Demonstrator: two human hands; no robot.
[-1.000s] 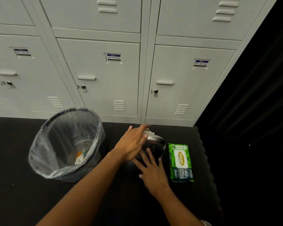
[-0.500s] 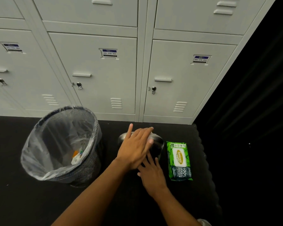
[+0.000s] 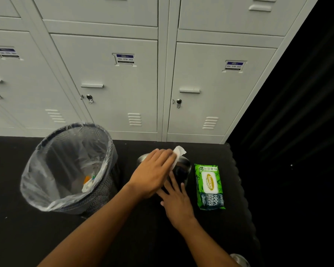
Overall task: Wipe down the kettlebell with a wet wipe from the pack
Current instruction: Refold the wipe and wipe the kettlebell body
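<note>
A dark shiny kettlebell stands on the black floor mat, mostly covered by my hands. My left hand lies flat over its top and presses a white wet wipe against it; a corner of the wipe sticks out past my fingertips. My right hand rests with spread fingers against the kettlebell's near side. The green wet wipe pack lies flat on the mat just right of the kettlebell, apart from both hands.
A wire mesh bin lined with a clear bag, some rubbish inside, stands left of the kettlebell. Grey lockers form a wall right behind. The mat's right edge borders darkness.
My left hand has slid over the kettlebell's top, first left, then back right, and the wipe's corner shows again beyond the fingers. My right hand has stayed on the near side.
</note>
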